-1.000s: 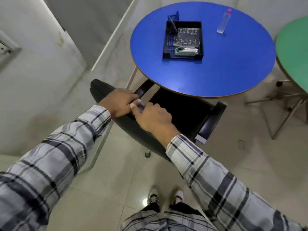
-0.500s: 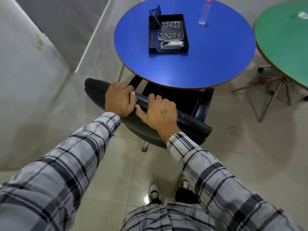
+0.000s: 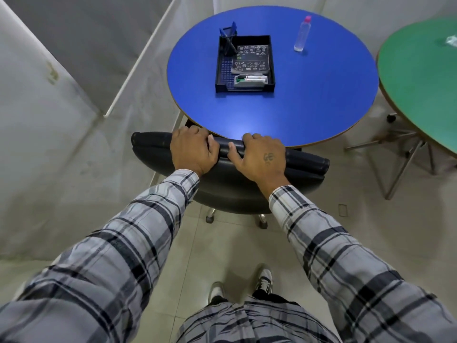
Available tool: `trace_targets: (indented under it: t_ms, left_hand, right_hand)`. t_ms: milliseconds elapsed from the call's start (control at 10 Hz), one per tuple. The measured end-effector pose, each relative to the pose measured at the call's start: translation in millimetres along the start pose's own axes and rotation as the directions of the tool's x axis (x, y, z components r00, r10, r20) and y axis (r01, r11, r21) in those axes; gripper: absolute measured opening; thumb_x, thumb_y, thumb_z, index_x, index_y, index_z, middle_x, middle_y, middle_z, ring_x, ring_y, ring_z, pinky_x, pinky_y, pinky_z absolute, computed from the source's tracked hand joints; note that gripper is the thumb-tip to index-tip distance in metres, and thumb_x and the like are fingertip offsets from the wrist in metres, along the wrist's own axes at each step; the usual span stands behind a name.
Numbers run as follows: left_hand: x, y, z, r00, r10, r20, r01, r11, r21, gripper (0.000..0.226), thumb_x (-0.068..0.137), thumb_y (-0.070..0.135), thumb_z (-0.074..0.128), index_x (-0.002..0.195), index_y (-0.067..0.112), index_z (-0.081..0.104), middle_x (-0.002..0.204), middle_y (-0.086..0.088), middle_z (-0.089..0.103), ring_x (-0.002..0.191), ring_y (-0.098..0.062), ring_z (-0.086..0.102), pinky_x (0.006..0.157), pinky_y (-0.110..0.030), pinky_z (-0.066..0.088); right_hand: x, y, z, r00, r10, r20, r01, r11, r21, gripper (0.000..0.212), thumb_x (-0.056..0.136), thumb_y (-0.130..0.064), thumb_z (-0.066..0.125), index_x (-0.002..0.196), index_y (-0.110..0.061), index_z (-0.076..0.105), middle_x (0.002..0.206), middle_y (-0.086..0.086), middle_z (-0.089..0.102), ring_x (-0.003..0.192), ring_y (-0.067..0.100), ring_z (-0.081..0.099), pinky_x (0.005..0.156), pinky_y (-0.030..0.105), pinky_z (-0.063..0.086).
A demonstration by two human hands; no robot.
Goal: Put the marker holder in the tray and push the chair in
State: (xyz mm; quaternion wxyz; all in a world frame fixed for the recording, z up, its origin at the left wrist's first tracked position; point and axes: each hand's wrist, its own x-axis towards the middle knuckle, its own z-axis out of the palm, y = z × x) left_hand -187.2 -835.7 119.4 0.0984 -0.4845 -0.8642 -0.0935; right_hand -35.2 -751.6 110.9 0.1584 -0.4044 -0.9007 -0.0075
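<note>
A black office chair (image 3: 304, 165) stands against the near edge of the round blue table (image 3: 321, 95), its seat hidden under the tabletop. My left hand (image 3: 191, 151) and my right hand (image 3: 259, 157) both grip the top of the chair's backrest, side by side. On the table a black tray (image 3: 218, 68) holds a blue marker holder (image 3: 228, 39) in its far left corner, a dark patterned notebook (image 3: 251, 59) and a white box of markers (image 3: 249, 80).
A clear bottle with a pink cap (image 3: 302, 34) stands on the blue table's far right. A green round table (image 3: 418, 80) with metal legs is to the right. A grey wall and white partition rail (image 3: 141, 58) lie to the left. My feet (image 3: 243, 285) are on the tiled floor.
The chair has turned square to the table and slid in under it. Both hands stayed on the backrest and moved forward with it, now slightly farther apart.
</note>
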Motion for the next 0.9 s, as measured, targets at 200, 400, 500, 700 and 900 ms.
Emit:
trace_targets:
  t_ms: [200,400,500,700,900]
  left_hand:
    - [24.7,24.0,4.1,0.999,-0.025,0.045,0.024,0.999,0.024,0.049,0.093,0.040,0.030,0.083,0.010,0.069,0.082,-0.010,0.069,0.078,-0.030,0.061,0.082,-0.040,0.045]
    - [49.6,31.0,8.3,0.998,-0.030,0.061,0.029,0.999,0.019,0.051,0.094,0.039,0.029,0.087,0.008,0.069,0.081,-0.012,0.068,0.082,-0.031,0.062,0.083,-0.042,0.046]
    - [61.5,35.0,9.8,0.997,-0.021,0.073,0.020,1.000,0.010,0.051,0.096,0.040,0.029,0.088,0.008,0.069,0.081,-0.012,0.068,0.081,-0.030,0.062,0.085,-0.043,0.047]
    - [72.5,38.7,14.7,0.996,-0.021,0.090,0.020,1.000,0.014,0.051,0.096,0.041,0.028,0.089,0.008,0.067,0.082,-0.012,0.067,0.081,-0.031,0.062,0.086,-0.045,0.049]
    - [72.8,46.2,6.1,0.977,-0.061,0.206,0.053,0.998,0.045,0.051,0.100,0.039,0.028,0.100,0.008,0.068,0.099,-0.015,0.072,0.096,-0.036,0.064,0.093,-0.047,0.045]
  right_hand:
    - [23.6,28.0,3.4,1.000,-0.022,0.003,0.022,0.999,0.024,0.057,0.097,-0.060,0.035,0.082,-0.013,0.064,0.067,0.001,0.047,0.061,0.025,0.047,0.061,0.036,0.034]
    - [45.1,38.5,5.0,1.000,-0.016,0.010,0.016,1.000,0.019,0.056,0.097,-0.060,0.035,0.077,-0.014,0.060,0.065,0.000,0.048,0.058,0.024,0.046,0.060,0.035,0.031]
    - [57.8,43.4,6.1,1.000,-0.012,0.024,0.012,1.000,0.027,0.056,0.096,-0.061,0.034,0.080,-0.014,0.062,0.065,0.001,0.050,0.058,0.024,0.047,0.060,0.035,0.033]
    - [69.3,49.1,9.4,0.999,0.024,0.045,-0.025,0.999,0.020,0.056,0.096,-0.061,0.033,0.083,-0.016,0.064,0.065,0.000,0.054,0.059,0.022,0.050,0.060,0.034,0.036]
    - [73.9,45.6,7.2,0.976,0.126,0.180,-0.146,0.984,0.105,0.054,0.097,-0.060,0.036,0.095,-0.020,0.072,0.080,0.001,0.068,0.072,0.024,0.058,0.066,0.034,0.040]
